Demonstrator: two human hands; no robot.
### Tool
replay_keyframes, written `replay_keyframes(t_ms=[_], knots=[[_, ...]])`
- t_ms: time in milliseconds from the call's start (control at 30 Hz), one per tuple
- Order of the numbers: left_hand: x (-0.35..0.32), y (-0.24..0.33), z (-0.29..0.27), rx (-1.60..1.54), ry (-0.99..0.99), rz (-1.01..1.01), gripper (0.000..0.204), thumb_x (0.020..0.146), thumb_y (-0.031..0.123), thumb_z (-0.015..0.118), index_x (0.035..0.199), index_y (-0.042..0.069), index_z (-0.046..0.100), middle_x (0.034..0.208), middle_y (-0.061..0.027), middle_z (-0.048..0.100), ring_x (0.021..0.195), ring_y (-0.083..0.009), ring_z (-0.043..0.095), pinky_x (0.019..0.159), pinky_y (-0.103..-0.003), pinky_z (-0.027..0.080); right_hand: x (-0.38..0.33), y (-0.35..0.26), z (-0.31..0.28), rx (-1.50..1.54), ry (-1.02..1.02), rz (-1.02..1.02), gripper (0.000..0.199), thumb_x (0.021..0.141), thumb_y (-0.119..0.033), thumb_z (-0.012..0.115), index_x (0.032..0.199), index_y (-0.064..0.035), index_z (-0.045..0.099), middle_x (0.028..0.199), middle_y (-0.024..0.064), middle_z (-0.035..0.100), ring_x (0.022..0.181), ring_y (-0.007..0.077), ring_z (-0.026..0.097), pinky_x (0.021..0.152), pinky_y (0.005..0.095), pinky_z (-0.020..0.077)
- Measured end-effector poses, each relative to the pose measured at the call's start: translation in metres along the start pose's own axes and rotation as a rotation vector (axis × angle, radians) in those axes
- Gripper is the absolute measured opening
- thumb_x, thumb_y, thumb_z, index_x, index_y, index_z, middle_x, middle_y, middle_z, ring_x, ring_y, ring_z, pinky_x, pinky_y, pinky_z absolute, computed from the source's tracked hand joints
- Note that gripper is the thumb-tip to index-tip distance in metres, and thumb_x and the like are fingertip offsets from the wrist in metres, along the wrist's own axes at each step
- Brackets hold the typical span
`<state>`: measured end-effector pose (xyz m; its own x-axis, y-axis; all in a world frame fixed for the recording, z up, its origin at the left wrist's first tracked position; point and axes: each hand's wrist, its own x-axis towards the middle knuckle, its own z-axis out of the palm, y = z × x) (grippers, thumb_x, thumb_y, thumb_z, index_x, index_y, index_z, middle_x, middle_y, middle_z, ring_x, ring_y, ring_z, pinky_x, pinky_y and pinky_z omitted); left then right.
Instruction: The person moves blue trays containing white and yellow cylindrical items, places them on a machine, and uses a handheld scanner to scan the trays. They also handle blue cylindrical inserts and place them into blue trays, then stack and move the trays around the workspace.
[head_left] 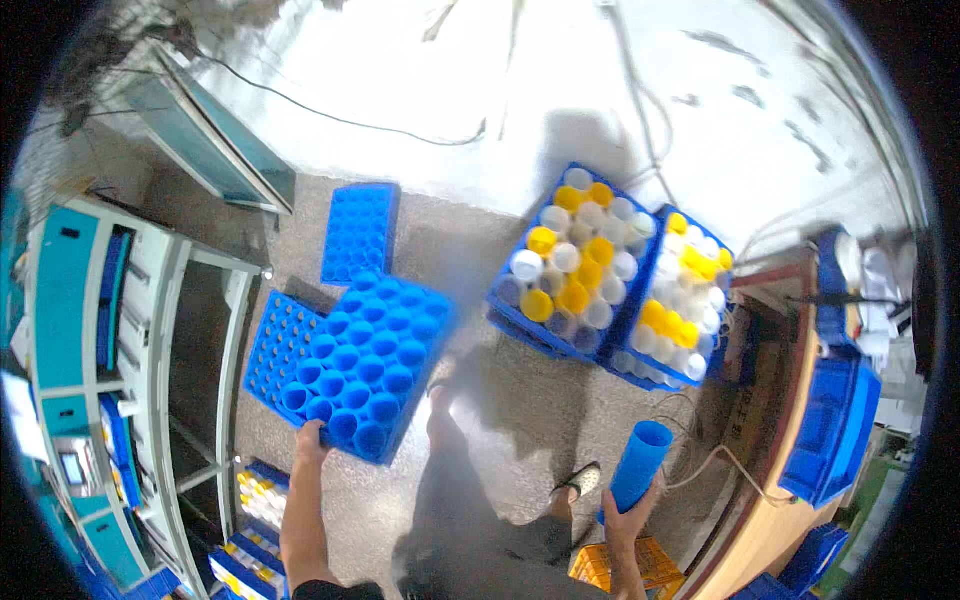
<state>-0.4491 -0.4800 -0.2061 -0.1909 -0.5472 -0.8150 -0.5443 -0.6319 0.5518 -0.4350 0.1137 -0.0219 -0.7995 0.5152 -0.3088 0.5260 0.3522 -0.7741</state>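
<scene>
My left hand grips the near left corner of a blue tray with rows of round, cup-like openings. The tray is held tilted over the floor, partly covering a flat blue panel with round holes. In my right hand, with the fingers wrapped round it, is a blue cylindrical tube with an open top. It stands nearly upright, apart from the tray. Another blue tray with round hollows rests beyond the held one.
Two blue crates at the far right hold white and yellow round pieces. A teal and white cabinet lines the left. At right are a wooden bench with a blue bin, a loose cable, and a yellow crate.
</scene>
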Motion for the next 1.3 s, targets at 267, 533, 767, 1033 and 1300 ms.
replay_keyframes(t_ms=[267,533,767,1033,1300], knots=[[0.350,0.135,0.215,-0.132,-0.024,0.011,0.036,0.084,0.019,0.059,0.114,0.000,0.057,0.109,-0.0177,0.060,0.091,-0.0366,0.063,0.072,-0.055,0.057,0.049,-0.044,0.197,-0.360,-0.397,0.117,0.091,0.075,-0.024,0.082,0.146,-0.0032,0.029,0.131,0.0190,0.054,0.117,0.0305,0.056,0.097,0.0428,0.0470],[0.481,0.164,0.252,0.812,-0.036,0.524,0.066,0.084,0.063,0.066,0.089,-0.003,0.066,0.093,-0.0196,0.069,0.087,-0.0376,0.067,0.077,-0.048,0.053,0.051,-0.059,0.238,-0.420,-0.386,0.263,0.088,0.080,-0.025,0.079,0.147,-0.0039,0.027,0.131,0.0215,0.051,0.117,0.0318,0.056,0.095,0.0462,0.0479],[0.175,0.074,0.237,0.771,-1.300,-0.111,0.056,0.098,0.044,0.046,0.135,0.003,0.056,0.135,-0.0126,0.058,0.121,-0.0255,0.056,0.100,-0.040,0.045,0.023,-0.072,0.206,-0.264,-0.297,-0.114,0.071,0.075,-0.019,0.083,0.137,-0.0098,0.047,0.129,0.0189,0.054,0.120,0.0369,0.053,0.101,0.0491,0.0426],[-0.241,-0.036,0.303,0.978,-1.480,-0.254,0.043,0.088,0.013,0.056,0.126,-0.007,0.061,0.129,-0.0217,0.058,0.112,-0.0307,0.061,0.096,-0.040,0.051,-0.002,-0.093,0.062,-0.418,-0.200,-0.426,0.067,0.078,-0.021,0.075,0.140,-0.0155,0.048,0.131,0.0143,0.054,0.126,0.0340,0.049,0.106,0.0504,0.0360],[-0.466,-0.218,0.357,1.246,-1.914,0.034,0.036,0.094,0.018,0.059,0.124,-0.003,0.062,0.122,-0.0169,0.062,0.106,-0.0303,0.062,0.094,-0.042,0.051,-0.086,0.047,-0.300,-0.384,0.630,-0.052,0.070,0.081,-0.030,0.076,0.139,-0.0026,0.047,0.143,0.0241,0.044,0.134,0.0405,0.041,0.113,0.0512,0.0314]])
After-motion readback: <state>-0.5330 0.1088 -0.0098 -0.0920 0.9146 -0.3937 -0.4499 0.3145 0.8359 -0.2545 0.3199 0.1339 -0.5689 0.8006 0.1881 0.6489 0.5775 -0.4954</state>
